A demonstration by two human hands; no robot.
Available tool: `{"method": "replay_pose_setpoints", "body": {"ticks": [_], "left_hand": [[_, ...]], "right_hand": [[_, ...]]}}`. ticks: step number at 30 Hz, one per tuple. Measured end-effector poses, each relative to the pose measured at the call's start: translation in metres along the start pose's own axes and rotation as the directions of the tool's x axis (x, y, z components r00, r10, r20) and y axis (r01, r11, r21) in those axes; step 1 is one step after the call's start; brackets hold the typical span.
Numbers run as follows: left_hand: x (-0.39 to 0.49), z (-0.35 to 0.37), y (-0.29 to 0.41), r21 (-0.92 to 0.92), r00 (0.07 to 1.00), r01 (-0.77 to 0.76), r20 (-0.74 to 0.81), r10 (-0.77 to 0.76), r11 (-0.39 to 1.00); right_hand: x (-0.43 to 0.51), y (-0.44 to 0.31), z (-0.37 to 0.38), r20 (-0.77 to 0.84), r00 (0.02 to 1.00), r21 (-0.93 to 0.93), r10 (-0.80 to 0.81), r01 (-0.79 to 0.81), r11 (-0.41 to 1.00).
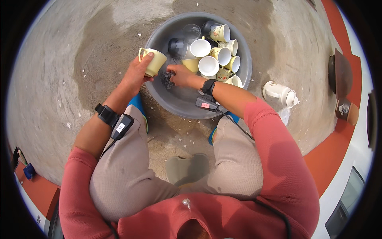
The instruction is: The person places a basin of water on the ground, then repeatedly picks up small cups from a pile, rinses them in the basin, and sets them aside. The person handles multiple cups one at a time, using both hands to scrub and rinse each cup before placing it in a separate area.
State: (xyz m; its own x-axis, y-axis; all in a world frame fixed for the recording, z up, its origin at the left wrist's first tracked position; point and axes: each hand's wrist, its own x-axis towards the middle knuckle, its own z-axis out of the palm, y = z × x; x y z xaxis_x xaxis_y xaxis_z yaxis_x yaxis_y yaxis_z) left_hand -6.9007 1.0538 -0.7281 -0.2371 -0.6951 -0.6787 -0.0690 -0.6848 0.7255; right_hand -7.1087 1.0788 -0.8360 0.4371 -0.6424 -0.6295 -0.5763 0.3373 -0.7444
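Note:
A pale yellow mug point(155, 62) is gripped in my left hand point(138, 70), tilted, at the left rim of a grey plastic basin point(179, 109). My right hand point(182, 76) is inside the basin, its fingers closed on a dark mesh scouring pad point(167, 80) low beside the mug. Several yellow and white cups lie heaped in the basin's right part, among them a white-lined cup point(208, 66) and a flowered mug point(220, 33). A clear glass point(192, 32) and a dark cup point(176, 47) stand behind my right hand, partly in the water.
On the concrete floor right of the basin lies a white lidded jug point(279, 94) beside a clear plastic bag point(284, 115). Black wrist straps with cabled devices are on both my wrists. A brown pot-like object point(343, 74) is at the far right by the red wall base.

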Motion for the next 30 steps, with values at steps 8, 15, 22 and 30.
{"method": "replay_pose_setpoints", "body": {"ticks": [8, 15, 22, 30], "left_hand": [[-0.004, 0.001, -0.013, 0.032, 0.999, 0.024, 0.023, -0.025, 0.999], [0.002, 0.012, -0.013, 0.056, 0.998, 0.062, 0.029, -0.063, 0.997], [0.004, 0.003, -0.009, -0.017, 1.000, 0.000, -0.001, 0.000, 1.000], [0.011, 0.011, -0.004, -0.038, 0.998, -0.062, -0.030, 0.061, 0.997]], "right_hand": [[-0.035, 0.014, 0.034, -0.184, 0.927, -0.604, -0.328, 0.156, 0.781], [-0.016, 0.016, 0.016, -0.116, 0.968, -0.417, -0.221, 0.155, 0.896], [-0.092, -0.046, -0.050, -0.024, 1.000, 0.153, -0.020, 0.024, 0.988], [-0.119, -0.037, -0.024, -0.175, 0.929, -0.208, -0.327, 0.290, 0.934]]}}
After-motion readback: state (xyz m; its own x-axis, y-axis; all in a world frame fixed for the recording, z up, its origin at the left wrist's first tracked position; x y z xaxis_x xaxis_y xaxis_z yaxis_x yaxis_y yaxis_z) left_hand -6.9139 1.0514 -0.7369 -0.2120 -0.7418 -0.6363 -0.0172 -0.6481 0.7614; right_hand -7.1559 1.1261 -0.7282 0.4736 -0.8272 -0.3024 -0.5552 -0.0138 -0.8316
